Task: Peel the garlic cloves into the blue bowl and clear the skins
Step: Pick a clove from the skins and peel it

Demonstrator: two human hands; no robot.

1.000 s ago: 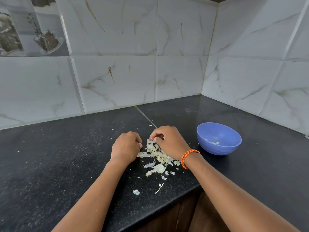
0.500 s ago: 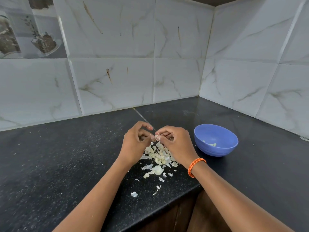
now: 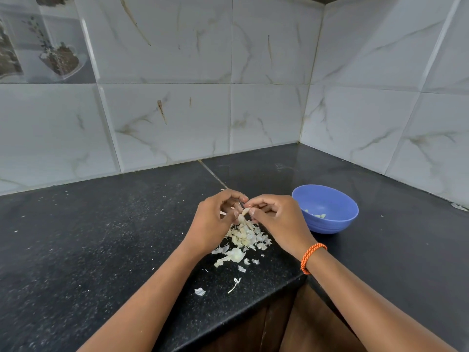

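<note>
Both hands, left hand (image 3: 215, 217) and right hand (image 3: 276, 219), pinch garlic clove (image 3: 245, 212) above skins (image 3: 243, 237); blue bowl (image 3: 330, 224) at 3 o'clock, just beside right hand.

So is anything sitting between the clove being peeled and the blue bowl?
Nothing visible. The garlic clove is pinched between both hands, and only the right hand lies toward the blue bowl, whose open top is unobstructed.
</note>
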